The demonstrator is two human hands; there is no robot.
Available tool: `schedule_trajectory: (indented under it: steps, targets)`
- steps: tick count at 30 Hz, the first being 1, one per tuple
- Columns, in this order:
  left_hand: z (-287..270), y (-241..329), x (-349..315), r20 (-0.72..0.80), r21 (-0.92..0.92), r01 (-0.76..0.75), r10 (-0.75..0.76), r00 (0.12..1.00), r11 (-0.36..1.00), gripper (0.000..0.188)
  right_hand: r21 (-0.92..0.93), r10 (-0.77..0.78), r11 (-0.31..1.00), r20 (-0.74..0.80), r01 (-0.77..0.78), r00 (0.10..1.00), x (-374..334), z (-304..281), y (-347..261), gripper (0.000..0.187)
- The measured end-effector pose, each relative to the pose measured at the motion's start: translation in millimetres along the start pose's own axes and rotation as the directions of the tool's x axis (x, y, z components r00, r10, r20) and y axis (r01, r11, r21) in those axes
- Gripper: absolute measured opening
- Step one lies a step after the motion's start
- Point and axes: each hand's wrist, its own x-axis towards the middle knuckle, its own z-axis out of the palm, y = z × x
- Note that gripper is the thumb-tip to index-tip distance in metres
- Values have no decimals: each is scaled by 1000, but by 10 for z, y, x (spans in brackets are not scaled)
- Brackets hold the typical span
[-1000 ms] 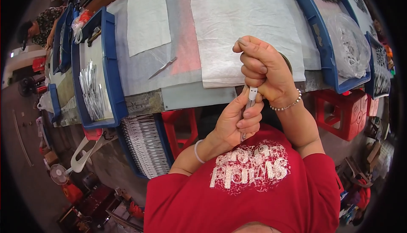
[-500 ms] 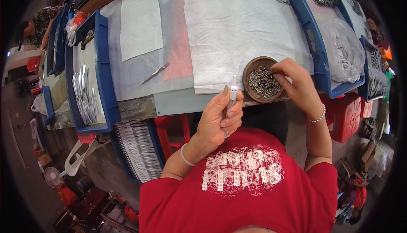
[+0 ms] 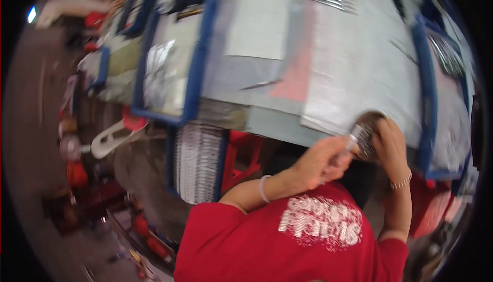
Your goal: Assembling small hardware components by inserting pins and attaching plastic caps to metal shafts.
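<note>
My left hand [image 3: 322, 162] is closed around a slim silver metal tool [image 3: 354, 134], whose pale end points up and away from me. That end is in front of the left side of a round brown bowl [image 3: 372, 115] at the table's near edge. Small shiny metal pieces [image 3: 365, 139] lie in the bowl. My right hand [image 3: 392, 146] is at the bowl's right side with its fingers bent over the rim. Motion blur smears those fingertips, so whether they pinch a piece cannot be made out.
Blue trays of metal parts stand at the left [image 3: 204, 56] and right [image 3: 429, 107]. A tray of stacked metal tools [image 3: 197, 165] sits below the table edge, beside a red stool [image 3: 246, 151]. A thin pointed tool [image 3: 259, 84] lies on the sheeted tabletop.
The whole view has swung, shifting the scene rightward and blurring it. My left hand has brought the metal tool closer to the bowl. My right hand remains at the bowl, now lower against its right side.
</note>
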Motion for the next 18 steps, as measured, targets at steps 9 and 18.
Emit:
schedule_trajectory:
  steps: [9, 18]
  targets:
    - [-48, -81, -20, 112, -17, -54, 55, 992, 998, 38, 223, 112, 970, -66, -95, 991, -129, -105, -127, 6]
    - [-35, 42, -68, 43, -13, -63, 64, 997, 998, 29, 482, -118, 840, -291, 252, 950, -138, -162, -780, 19]
